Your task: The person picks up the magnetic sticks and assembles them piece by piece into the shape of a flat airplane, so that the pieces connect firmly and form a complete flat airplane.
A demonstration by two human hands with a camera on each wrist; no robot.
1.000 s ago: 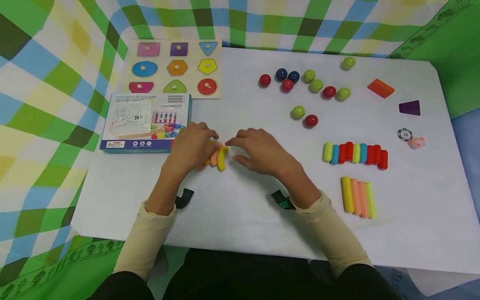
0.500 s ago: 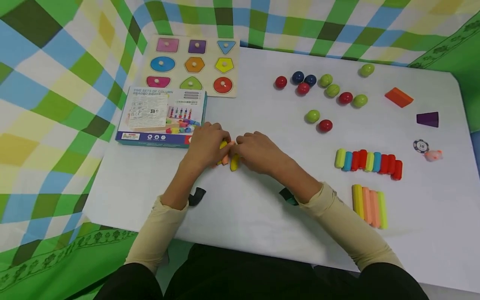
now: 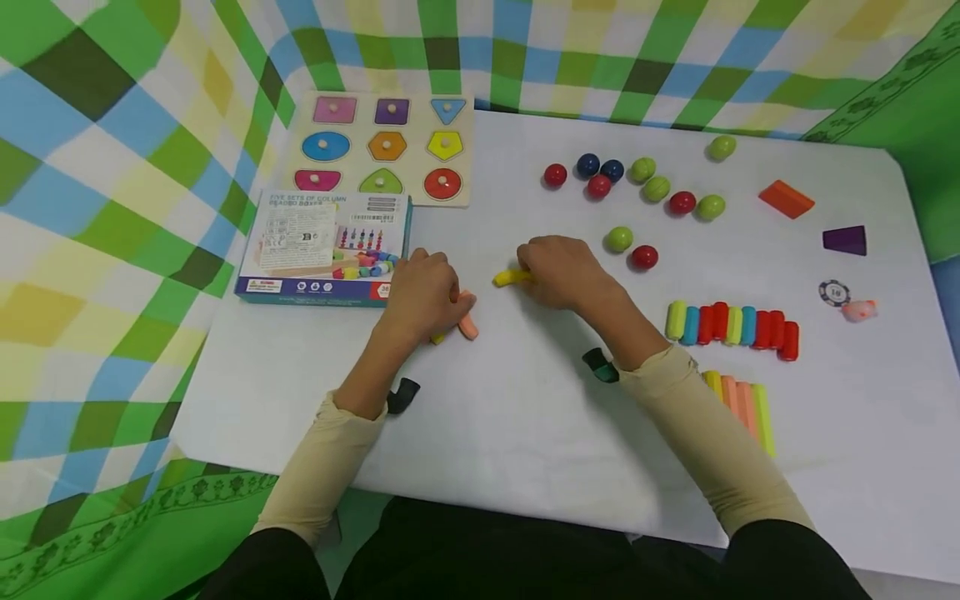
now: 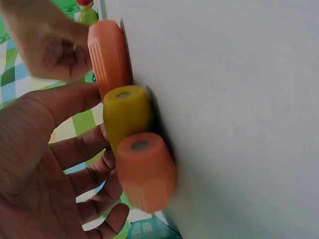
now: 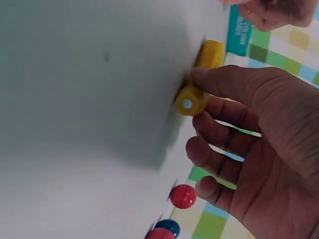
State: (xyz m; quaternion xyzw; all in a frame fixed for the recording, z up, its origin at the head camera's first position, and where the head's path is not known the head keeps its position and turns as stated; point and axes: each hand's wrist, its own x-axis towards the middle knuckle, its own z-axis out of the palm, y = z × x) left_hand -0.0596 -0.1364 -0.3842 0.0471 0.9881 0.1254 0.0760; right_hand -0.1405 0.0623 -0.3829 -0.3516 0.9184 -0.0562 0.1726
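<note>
In the head view, my right hand (image 3: 566,271) pinches one end of a curved yellow bead (image 3: 510,277) on the white table. The right wrist view shows thumb and index finger on this bead (image 5: 212,54), other fingers loosely bent. Near the box, my left hand (image 3: 423,300) is over a salmon bead (image 3: 468,326) and a mostly hidden yellow bead (image 3: 437,338). In the left wrist view, its relaxed fingers lie against a row: a salmon bead (image 4: 108,57) by the thumb, a yellow bead (image 4: 127,117), and another salmon bead (image 4: 146,174).
A bead-set box (image 3: 322,287) overlaps a wooden shape puzzle (image 3: 463,158) at back left. Red, green and blue balls (image 3: 643,257) lie behind my right hand. Further right are a row of short beads (image 3: 720,322), longer rods (image 3: 761,417), an orange block (image 3: 786,199) and a purple block (image 3: 845,240).
My right hand has closed on the curved yellow bead and carried it right and back, away from the group. My left hand has stayed over the other beads; the head view has shifted.
</note>
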